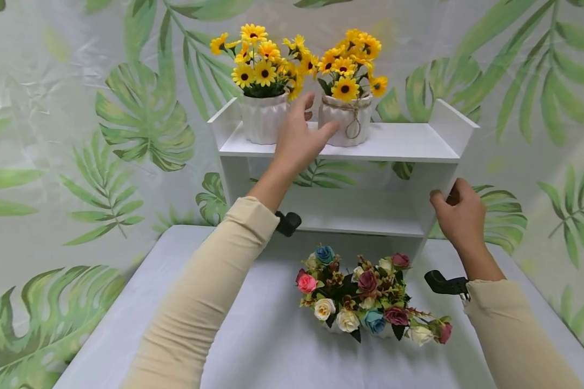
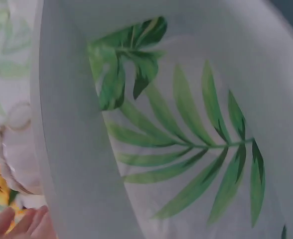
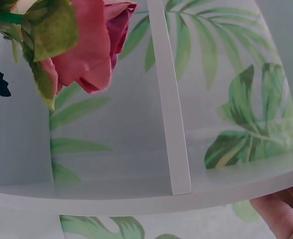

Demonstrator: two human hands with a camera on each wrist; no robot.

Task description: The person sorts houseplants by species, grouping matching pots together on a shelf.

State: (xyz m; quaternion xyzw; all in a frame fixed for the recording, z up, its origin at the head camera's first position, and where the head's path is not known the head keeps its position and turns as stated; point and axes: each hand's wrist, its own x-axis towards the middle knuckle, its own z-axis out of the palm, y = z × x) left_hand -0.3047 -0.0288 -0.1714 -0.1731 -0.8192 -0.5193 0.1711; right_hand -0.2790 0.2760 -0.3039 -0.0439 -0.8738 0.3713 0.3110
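Note:
On the top board of a white two-tier shelf (image 1: 394, 141) stand two white ribbed pots of yellow artificial sunflowers. My left hand (image 1: 302, 138) is between them, fingers loosely bent and spread from the thumb. Its thumb overlaps the front of the right pot (image 1: 343, 129), which has a twine bow; its fingers partly cover the left pot (image 1: 263, 121). In the left wrist view, fingertips (image 2: 24, 224) show beside the twine-tied pot. My right hand (image 1: 462, 216) grips the shelf's right side panel, thumb at the front edge; part of that hand (image 3: 281, 209) shows below the panel in the right wrist view.
Artificial roses (image 1: 367, 286) in pink, cream, blue and mauve stand on the white-covered table (image 1: 253, 346) before the shelf, their pots mostly hidden. One pink rose (image 3: 84, 50) is close to the right wrist camera. A leaf-patterned backdrop (image 1: 44, 135) hangs behind.

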